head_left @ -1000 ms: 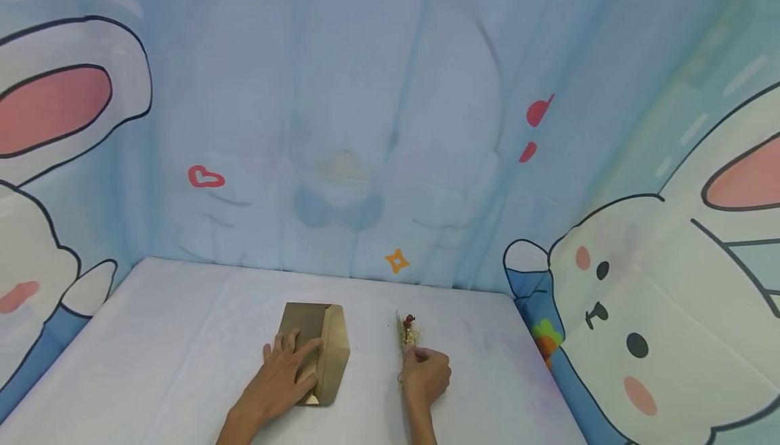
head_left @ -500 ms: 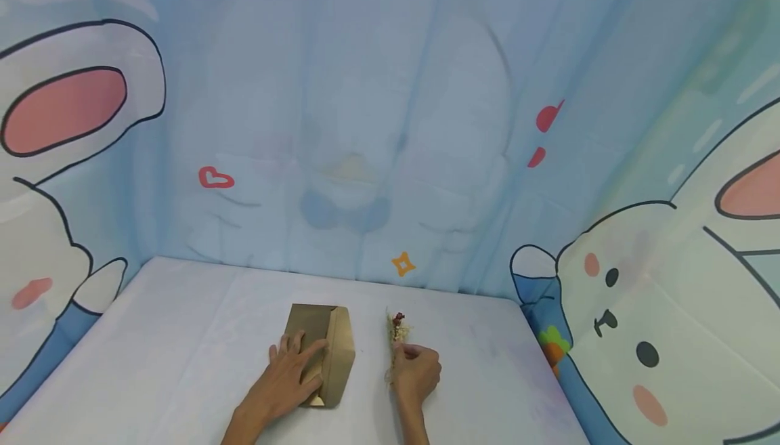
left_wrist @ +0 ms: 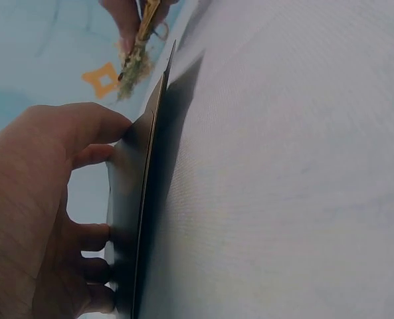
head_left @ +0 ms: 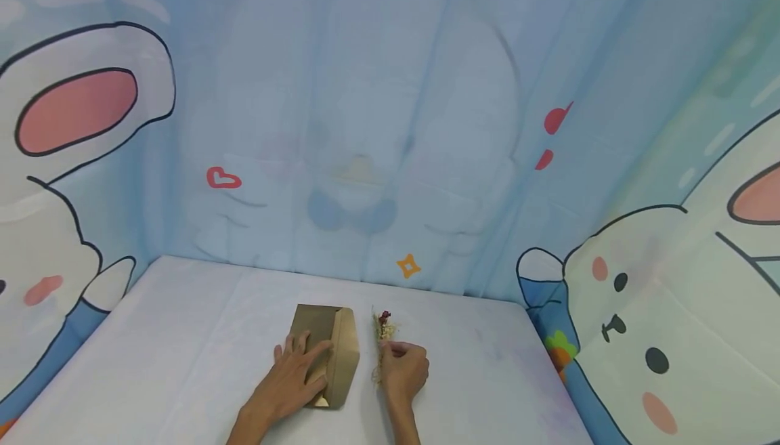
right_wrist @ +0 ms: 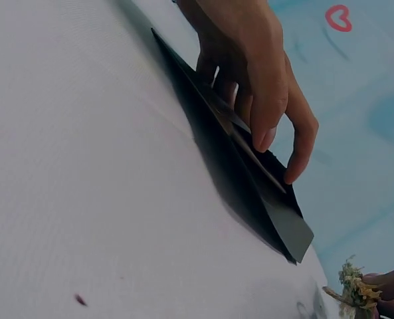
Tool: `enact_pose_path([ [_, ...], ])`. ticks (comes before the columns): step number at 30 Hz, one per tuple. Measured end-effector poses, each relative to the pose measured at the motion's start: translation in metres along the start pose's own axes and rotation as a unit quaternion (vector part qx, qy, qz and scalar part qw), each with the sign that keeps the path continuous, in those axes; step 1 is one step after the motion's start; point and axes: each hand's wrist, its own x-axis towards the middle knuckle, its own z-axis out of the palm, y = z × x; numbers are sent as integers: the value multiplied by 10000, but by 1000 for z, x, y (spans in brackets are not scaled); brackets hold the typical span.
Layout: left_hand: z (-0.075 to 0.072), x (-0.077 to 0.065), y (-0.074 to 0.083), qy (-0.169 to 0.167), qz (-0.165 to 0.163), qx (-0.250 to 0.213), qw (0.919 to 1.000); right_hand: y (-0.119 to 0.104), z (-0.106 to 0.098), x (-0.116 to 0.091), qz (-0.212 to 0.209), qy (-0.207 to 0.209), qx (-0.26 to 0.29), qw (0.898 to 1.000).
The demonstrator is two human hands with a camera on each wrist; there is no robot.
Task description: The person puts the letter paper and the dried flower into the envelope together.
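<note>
A gold envelope (head_left: pixel 313 318) lies on the white tabletop, its flap (head_left: pixel 347 358) folded out to the right. My left hand (head_left: pixel 294 378) rests on it with spread fingers, the fingertips touching its upper face in the left wrist view. Just right of the envelope, my right hand (head_left: pixel 405 369) pinches a small bunch of dried flowers (head_left: pixel 383 326) between thumb and fingers. The bunch has a dark red bloom and pale sprigs pointing away from me, with twine around its stems. In the left wrist view the dried flowers (left_wrist: pixel 136 64) appear above the table, beyond the envelope's far end.
The white-covered table (head_left: pixel 487 370) stretches around both hands. Behind it hangs a light blue curtain (head_left: pixel 365 93) printed with rabbits. A small dark red speck (right_wrist: pixel 81 300) lies on the cloth in the right wrist view.
My right hand has moved left with the dried flowers, closer to the envelope. My left hand stays on the envelope. The head view has turned slightly left.
</note>
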Motion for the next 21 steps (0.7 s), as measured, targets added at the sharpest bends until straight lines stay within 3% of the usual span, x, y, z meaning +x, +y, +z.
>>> enact_pose_path([
  [21,-1,5,-2,63,93,131,9999,-20,27,-23,-413,-545,44,9976],
])
